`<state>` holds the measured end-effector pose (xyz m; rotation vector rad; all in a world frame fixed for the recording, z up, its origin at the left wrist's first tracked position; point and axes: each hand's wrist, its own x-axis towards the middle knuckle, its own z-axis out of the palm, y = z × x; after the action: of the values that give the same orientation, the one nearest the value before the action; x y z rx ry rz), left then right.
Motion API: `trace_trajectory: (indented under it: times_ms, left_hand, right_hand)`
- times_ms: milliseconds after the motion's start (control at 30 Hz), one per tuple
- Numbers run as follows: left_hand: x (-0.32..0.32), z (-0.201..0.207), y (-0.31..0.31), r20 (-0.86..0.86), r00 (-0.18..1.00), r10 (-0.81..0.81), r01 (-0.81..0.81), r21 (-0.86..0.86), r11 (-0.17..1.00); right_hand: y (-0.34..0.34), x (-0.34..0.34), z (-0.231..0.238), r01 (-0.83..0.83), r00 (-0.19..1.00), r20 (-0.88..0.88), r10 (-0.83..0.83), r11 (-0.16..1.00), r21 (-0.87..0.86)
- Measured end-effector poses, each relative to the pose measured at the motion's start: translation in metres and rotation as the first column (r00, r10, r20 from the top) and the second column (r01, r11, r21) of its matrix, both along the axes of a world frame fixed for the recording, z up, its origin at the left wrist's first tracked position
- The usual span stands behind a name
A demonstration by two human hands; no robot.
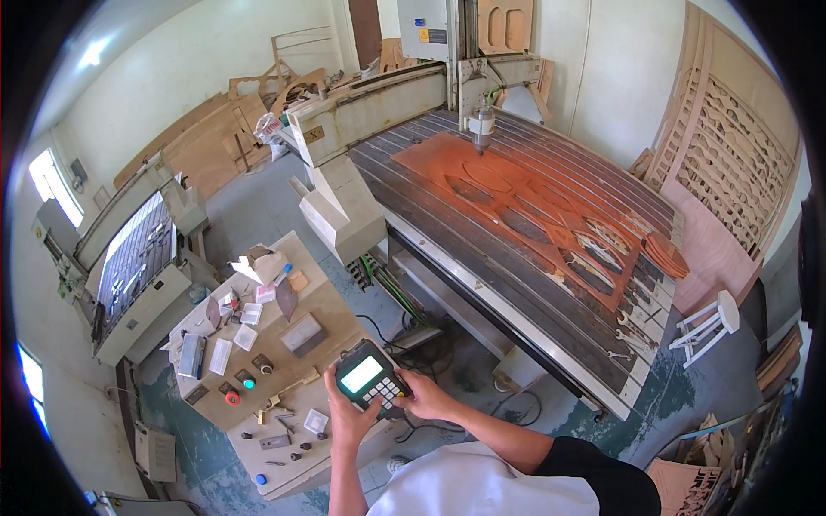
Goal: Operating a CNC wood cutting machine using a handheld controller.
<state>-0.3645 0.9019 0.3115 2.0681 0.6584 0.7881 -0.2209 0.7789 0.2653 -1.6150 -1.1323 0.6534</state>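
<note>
Grey floor [311, 249] splits tan tabletop [297, 370] from slatted metal bed [490, 271]. Boxy black controller's [363, 376] gripped between left hand [348, 421] and right hand [426, 399].

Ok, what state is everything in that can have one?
Handheld controller, screen lit
Left hand, holding it
Right hand, holding it
Red sheet, cut through in places
Spindle, above the sheet; spinning or not, unclear
Stool, upright
Red button, pressed or not, unclear
Ceiling light, on
</note>
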Motion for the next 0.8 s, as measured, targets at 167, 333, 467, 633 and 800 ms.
trace_trajectory:
  times_ms: [167,333,467,633,800]
  left_hand:
    - [0.001,0.003,-0.001,0.011,1.0,-0.006,0.006,0.004,1.0]
    - [0.0,0.005,-0.002,0.015,1.0,-0.008,0.008,-0.014,1.0]
    - [0.001,0.009,-0.003,0.022,1.0,-0.02,0.02,-0.026,0.999]
    - [0.0,0.008,-0.002,0.018,1.0,-0.016,0.017,-0.039,0.999]
    - [0.001,0.013,-0.004,0.014,1.0,-0.02,0.021,-0.05,0.999]
  right_hand:
    - [0.001,0.001,-0.007,0.002,1.0,0.007,-0.002,1.0,0.014]
    - [0.0,-0.001,0.005,0.002,1.0,-0.007,-0.002,1.0,-0.026]
    - [0.0,0.0,0.001,-0.001,1.0,-0.006,0.001,1.0,0.009]
    - [0.002,0.0,-0.003,-0.004,1.0,0.027,0.003,0.999,0.032]
    - [0.001,0.0,-0.002,0.006,1.0,-0.006,-0.006,1.0,0.028]
